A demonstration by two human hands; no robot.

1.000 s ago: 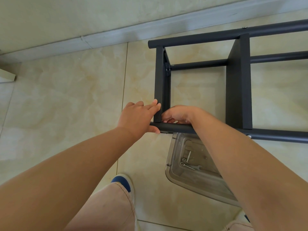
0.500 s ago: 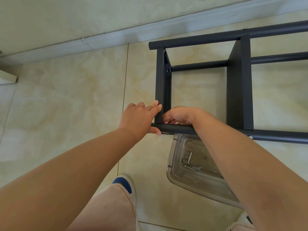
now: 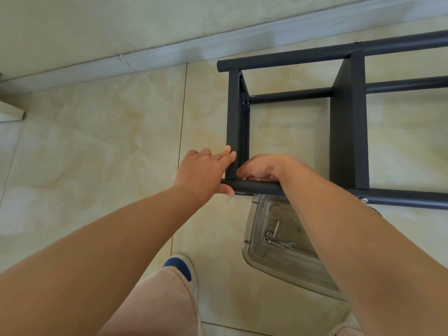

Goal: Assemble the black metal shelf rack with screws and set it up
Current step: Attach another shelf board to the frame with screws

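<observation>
At far left, a pale baseboard [image 3: 155, 61] runs along the wall, with beige marble-look floor tiles [image 3: 97, 146] below it. Near bottom centre: a trouser leg [image 3: 157, 304] and a white shoe with a blue toe [image 3: 180, 267].

Left hand [image 3: 204, 170] sits at the near-left corner of the black metal shelf rack [image 3: 349, 122]. Fingers lie flat against the outer face of the left crossbar [image 3: 234, 122], thumb hooked under the near round tube [image 3: 257, 186]. Grip is closed around that corner joint, holding tube and crossbar together.

Right hand [image 3: 260, 167] is just right of it, inside the frame, knuckles up, fingers curled down at the same joint. Fingertips are hidden under the hand, so I cannot tell what they pinch, if anything.

Rack lies on its side on the floor, right of centre, running out of frame to the right. Far round tube [image 3: 315, 55] runs parallel to the near one, a thinner rod [image 3: 288, 97] sits between them lower down, and a wide flat panel [image 3: 349, 122] spans near to far. A screw head [image 3: 363, 200] shows on the near tube under that panel.

Just near of the rack, partly under the right forearm, sits a clear plastic tray [image 3: 252, 253] on the floor. Loose screws [image 3: 269, 236] and a small flat wrench [image 3: 287, 245] lie in it.
</observation>
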